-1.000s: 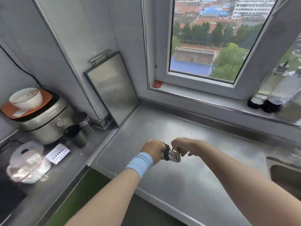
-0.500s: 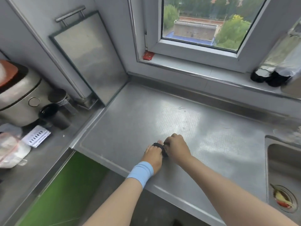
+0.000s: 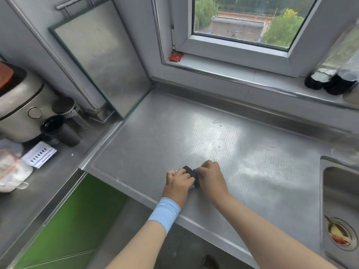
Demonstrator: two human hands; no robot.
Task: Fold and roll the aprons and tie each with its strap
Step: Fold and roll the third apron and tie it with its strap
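Observation:
A small dark band or strap lies on the steel counter near its front edge, mostly hidden by both hands. My left hand, with a light blue wristband, holds its left side with curled fingers. My right hand grips its right side, fingers curled over it. The two hands touch each other on the counter. No apron cloth is in view.
A sink with food scraps in its drain lies at the right. At the left stand a rice cooker, dark jars and a plastic bag. A steel board leans on the wall. Dark bottles stand on the windowsill.
The hands came down from the air onto the counter with the dark band between them. The view tilted downward, away from the window.

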